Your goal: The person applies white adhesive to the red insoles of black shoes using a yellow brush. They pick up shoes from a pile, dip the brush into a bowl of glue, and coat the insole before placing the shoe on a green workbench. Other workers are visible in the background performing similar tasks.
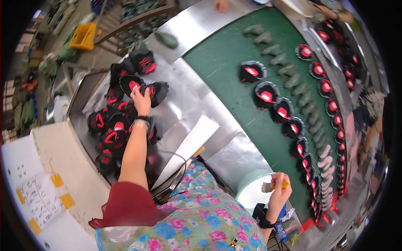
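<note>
At the left, my left hand (141,101) reaches to a heap of black-and-red shoe uppers on the metal tabletop. Its fingers close on a black shoe upper (130,85) with a red inside, and another black upper (157,93) lies right against the hand. In my right hand (279,193) is a flat paste brush (267,187) with a yellow handle, its bristles pointing left. The brush is held above a pale green bucket (245,184) of white liquid. More uppers (115,136) are piled beneath and beside my left forearm.
A green conveyor belt (226,54) carries rows of black-and-red uppers (266,94) and grey-green shoe lasts (293,81), with pink lasts (325,163) nearer. A white strip (188,144) lies on the metal table. A yellow crate (83,37) stands far left. Other people's hands (220,5) show beyond the belt.
</note>
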A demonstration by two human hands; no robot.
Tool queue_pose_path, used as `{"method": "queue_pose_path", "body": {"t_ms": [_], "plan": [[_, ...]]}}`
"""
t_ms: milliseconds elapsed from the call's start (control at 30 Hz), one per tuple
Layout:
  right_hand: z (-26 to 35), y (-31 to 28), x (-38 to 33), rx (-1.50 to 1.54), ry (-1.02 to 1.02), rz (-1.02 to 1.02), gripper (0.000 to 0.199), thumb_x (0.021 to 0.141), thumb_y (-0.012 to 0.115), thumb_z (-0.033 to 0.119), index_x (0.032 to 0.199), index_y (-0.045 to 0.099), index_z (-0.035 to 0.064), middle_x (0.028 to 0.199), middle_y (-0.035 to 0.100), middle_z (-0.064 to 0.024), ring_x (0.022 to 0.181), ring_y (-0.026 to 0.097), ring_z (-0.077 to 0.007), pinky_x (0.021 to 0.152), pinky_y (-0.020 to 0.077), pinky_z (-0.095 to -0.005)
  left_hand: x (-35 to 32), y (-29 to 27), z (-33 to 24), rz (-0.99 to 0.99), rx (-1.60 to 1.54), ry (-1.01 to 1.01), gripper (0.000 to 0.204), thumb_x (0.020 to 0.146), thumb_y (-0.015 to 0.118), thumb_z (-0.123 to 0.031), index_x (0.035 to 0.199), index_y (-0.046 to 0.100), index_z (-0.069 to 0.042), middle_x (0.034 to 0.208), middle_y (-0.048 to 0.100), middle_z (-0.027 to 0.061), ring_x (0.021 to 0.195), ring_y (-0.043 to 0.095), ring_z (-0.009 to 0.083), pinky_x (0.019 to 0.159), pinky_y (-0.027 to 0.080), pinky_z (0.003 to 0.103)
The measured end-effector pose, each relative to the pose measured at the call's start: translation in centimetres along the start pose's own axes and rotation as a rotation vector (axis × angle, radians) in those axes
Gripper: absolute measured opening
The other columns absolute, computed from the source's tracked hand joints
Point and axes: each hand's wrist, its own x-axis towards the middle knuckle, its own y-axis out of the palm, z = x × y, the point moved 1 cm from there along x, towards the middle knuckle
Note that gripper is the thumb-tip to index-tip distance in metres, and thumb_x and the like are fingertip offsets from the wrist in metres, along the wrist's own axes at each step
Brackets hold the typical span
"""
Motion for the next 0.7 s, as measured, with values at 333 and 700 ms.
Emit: {"method": "queue_pose_path", "body": {"t_ms": [333, 700], "plan": [[5.6, 5.7, -3.0, -0.552, -0.878, 0.109, 0.056, 0.067, 0.079, 0.007, 0.122, 0.067, 0.0144, 0.121, 0.064, -0.0019, 0.108, 0.059, -0.0272, 0.077, 0.0561, -0.0373, -22.5, -4.2, -24.2, 1.129, -1.399, -0.688, 0.039, 0.105, 0.042, -0.028, 0.13, 0.057, -0.002, 0.126, 0.064, 0.0104, 0.111, 0.063, 0.0209, 0.097, 0.052, 0.037], [1.0, 2.6, -6.0, -0.449, -0.982, 0.071, 0.036, 0.07, 0.071, 0.005, 0.105, 0.067, 0.013, 0.111, 0.066, 0.0031, 0.109, 0.06, -0.0215, 0.062, 0.0573, -0.0308, -29.9, -10.2, -27.0, 1.389, -1.219, -0.721, 0.043, 0.103, 0.039, -0.031, 0.133, 0.053, -0.004, 0.128, 0.062, 0.0114, 0.114, 0.062, 0.0251, 0.096, 0.052, 0.039]]}}
